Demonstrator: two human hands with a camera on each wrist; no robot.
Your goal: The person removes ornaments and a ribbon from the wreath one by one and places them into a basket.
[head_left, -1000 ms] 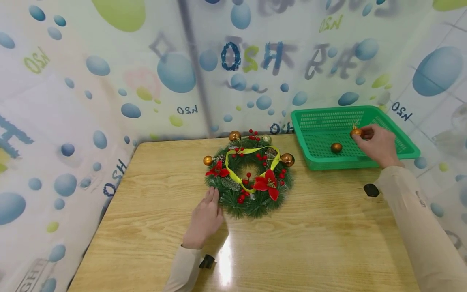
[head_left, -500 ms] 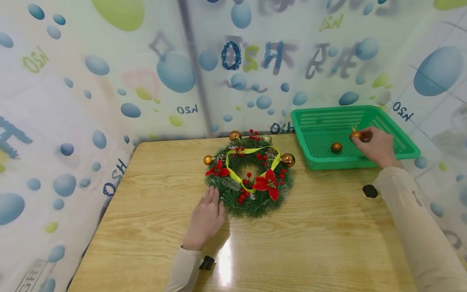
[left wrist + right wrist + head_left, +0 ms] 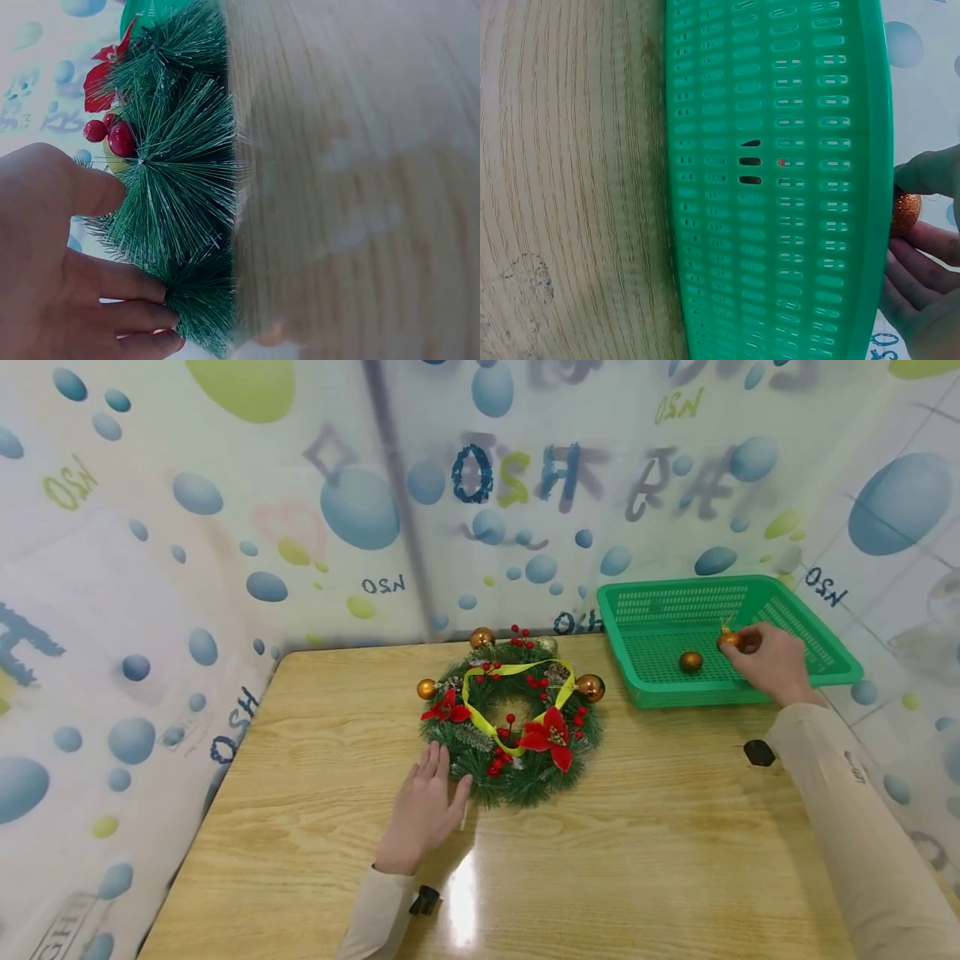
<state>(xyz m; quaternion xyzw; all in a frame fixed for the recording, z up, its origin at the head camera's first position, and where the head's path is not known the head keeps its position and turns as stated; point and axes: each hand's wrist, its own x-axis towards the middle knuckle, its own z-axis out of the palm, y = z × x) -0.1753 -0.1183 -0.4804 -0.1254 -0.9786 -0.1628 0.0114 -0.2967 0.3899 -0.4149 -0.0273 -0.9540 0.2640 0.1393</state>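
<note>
A green Christmas wreath (image 3: 517, 785) with red poinsettias, berries, pinecones, a yellow ribbon and several gold and copper balls lies on the table. My left hand (image 3: 423, 814) touches its near left edge with straight fingers, the thumb spread away. In the left wrist view, the fingertips (image 3: 169, 337) meet the green needles. Over the green basket (image 3: 652, 695), my right hand (image 3: 776, 664) pinches a copper Christmas ball (image 3: 728, 641) with a gold cap. The right wrist view shows that glittery ball (image 3: 906, 213) between thumb and fingers, above the basket rim.
Another copper ball (image 3: 691, 662) lies on the basket floor, left of my right hand. The wooden table (image 3: 322, 793) meets a bubble-printed wall covering (image 3: 300, 510) at the back. The basket stands at the table's back right.
My left thumb has spread away from the fingers. The right hand, still holding the ball, has shifted very slightly left. The wreath and basket stay in place.
</note>
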